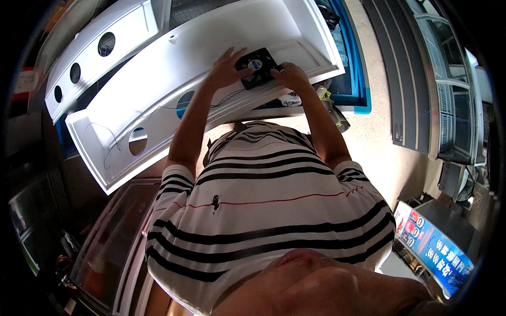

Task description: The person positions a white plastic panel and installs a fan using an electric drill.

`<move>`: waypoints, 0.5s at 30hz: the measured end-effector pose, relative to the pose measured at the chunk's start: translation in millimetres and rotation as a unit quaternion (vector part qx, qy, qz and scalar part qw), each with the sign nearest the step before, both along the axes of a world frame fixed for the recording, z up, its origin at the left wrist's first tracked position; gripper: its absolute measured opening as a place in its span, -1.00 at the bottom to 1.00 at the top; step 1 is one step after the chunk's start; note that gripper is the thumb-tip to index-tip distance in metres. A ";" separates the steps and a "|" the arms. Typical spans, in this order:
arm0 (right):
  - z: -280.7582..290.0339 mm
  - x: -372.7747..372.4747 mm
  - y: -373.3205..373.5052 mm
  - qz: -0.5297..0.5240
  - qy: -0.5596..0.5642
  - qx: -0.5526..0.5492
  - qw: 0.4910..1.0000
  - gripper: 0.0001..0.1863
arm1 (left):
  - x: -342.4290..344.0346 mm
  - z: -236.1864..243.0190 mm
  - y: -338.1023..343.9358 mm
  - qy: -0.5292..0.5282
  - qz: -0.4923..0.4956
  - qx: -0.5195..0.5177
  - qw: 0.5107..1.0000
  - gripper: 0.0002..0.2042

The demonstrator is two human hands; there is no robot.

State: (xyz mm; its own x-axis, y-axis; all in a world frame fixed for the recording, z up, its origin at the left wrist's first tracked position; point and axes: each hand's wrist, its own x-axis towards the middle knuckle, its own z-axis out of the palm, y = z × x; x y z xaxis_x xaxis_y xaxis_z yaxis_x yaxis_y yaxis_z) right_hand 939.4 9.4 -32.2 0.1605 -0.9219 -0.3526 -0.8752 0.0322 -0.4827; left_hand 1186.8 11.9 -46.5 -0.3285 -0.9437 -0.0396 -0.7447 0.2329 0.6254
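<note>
A square black fan [260,58] with a round label lies inside a long white moulded panel [274,26], over its near side, with thin wires trailing left. My left hand [226,71] is at the fan's left, fingers spread and raised toward the panel's back, thumb reaching onto the fan. My right hand [289,77] grips the fan's right edge with curled fingers; its fingertips are partly hidden. Round cut-outs [138,142] pierce the panel to the left of the fan.
A second white panel [142,16] with round holes lies behind. Beneath are a blue-rimmed case [362,108] and a yellow-green power tool [332,108]. At right stand glass-topped chest units [448,116] and a printed blue box [432,253]; at lower left, a dark glazed panel [105,242].
</note>
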 end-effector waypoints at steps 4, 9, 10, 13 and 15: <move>11.4 -4.9 14.4 -0.072 -0.016 -0.086 0.994 -0.49 | -29.7 -32.7 -10.0 -0.044 -0.021 0.034 0.998 -0.04; 12.9 -40.7 29.6 -0.159 -0.126 -0.188 0.961 -0.63 | -38.1 -23.3 2.9 -0.099 -0.038 0.023 0.994 -0.05; 14.3 -48.1 34.5 -0.166 -0.142 -0.194 0.956 -0.66 | -36.4 -23.9 1.6 -0.083 -0.042 0.024 0.995 -0.07; 17.0 -64.1 54.0 -0.116 -0.154 -0.231 0.954 -0.69 | -34.5 -20.3 0.0 -0.046 -0.045 0.046 0.997 -0.10; 25.1 -65.0 67.6 -0.076 -0.108 -0.247 0.960 -0.65 | -34.4 -11.2 0.8 -0.041 -0.041 0.082 0.995 -0.11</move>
